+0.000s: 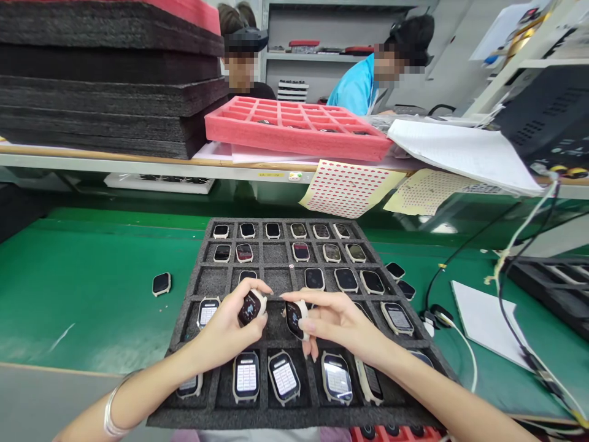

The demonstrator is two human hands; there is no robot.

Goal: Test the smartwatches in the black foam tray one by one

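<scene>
A black foam tray (230, 418) with many compartments lies on the green table and holds several watch cases, some with lit white screens. Above its middle, my left hand (230, 316) grips a watch (251, 307) between thumb and fingers, its dark screen lit with a small picture. Just to the right, my right hand (338, 319) has its thumb and fingers closed on a second watch (294, 318), which shows a similar dark lit screen. The two watches are apart, both tilted above the tray.
One watch (161, 283) lies on the green table to the left; two more are right of the tray. Cables and a white sheet (492, 319) are at the right. Behind, a shelf bears black foam (101, 92) and a red tray (299, 142). Two people are beyond.
</scene>
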